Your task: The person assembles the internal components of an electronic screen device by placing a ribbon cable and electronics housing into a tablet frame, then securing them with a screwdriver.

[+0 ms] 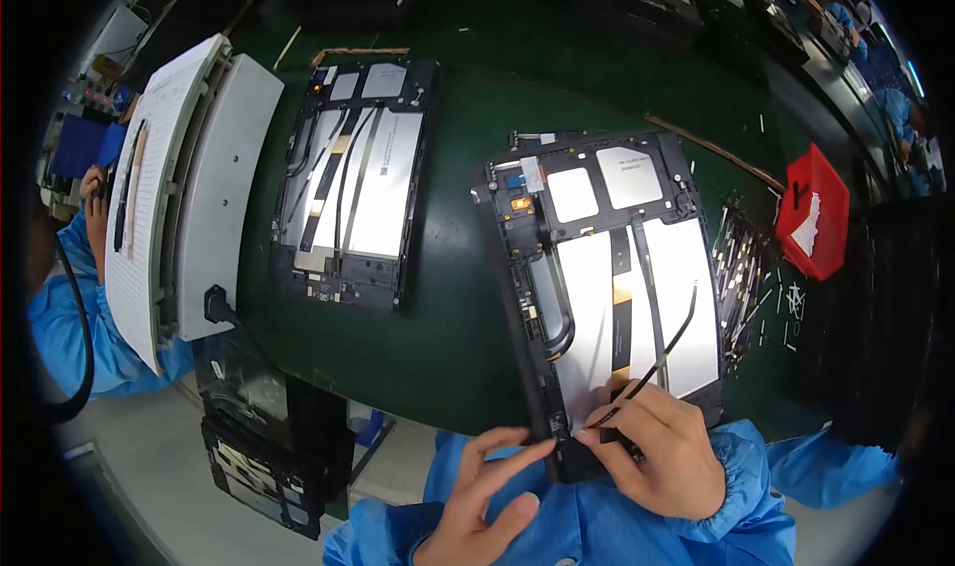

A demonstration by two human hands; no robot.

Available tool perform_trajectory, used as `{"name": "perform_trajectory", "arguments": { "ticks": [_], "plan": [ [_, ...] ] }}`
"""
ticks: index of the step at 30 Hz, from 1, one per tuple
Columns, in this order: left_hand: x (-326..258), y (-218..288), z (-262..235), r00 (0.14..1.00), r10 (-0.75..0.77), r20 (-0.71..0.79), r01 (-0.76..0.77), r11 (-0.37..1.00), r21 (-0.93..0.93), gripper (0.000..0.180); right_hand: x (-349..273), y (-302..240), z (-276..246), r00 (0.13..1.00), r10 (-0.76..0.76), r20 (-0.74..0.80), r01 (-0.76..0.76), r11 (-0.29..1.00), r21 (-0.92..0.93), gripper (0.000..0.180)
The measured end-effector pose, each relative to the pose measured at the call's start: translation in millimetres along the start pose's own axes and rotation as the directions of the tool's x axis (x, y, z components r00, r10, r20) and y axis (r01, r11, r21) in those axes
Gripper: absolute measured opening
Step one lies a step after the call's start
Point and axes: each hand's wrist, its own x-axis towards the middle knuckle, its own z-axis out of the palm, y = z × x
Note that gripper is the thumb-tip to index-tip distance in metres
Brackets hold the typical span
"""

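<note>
An opened tablet [585, 268], with silver battery panels and a black frame, lies tilted on the dark green table in front of me. My right hand [662, 452] is closed in a pinch over its lower edge. Between those fingertips is a thin black cable [665, 359], its free end curving up over the battery. My left hand [487, 501] has its fingers apart, holding nothing. Its index fingertip touches or nearly touches the tablet's lower left corner. Where the cable's lower end meets the tablet is partly hidden by my right fingers.
Another opened tablet [373, 183] lies to the left, beside a white box with a lined sheet and pens [131, 188]. Thin dark strips [738, 278] are heaped at right near a red container [816, 213]. Black panels [264, 467] stand lower left. Co-workers' blue sleeves show at both sides.
</note>
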Motion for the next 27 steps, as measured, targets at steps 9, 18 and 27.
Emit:
{"name": "perform_trajectory", "arguments": {
  "ticks": [9, 18, 27],
  "plan": [
    [-2, -3, 3, 0.998, 0.028, 0.050, -0.026, 0.999, -0.036, 0.050, 3, -3, 3, 0.997, 0.068, -0.027, -0.071, 0.990, -0.122, 0.018],
    [13, -22, 0, 0.998, -0.065, -0.021, 0.060, 0.980, -0.189, 0.021, 6, -4, -2, 0.997, 0.057, 0.049, -0.052, 0.994, -0.099, 0.017],
    [27, -37, 8, 0.945, 0.189, -0.266, -0.146, 0.974, 0.175, 0.011, 10, -9, -3, 0.990, 0.102, 0.100, -0.096, 0.993, -0.065, 0.017]
  ]
}}
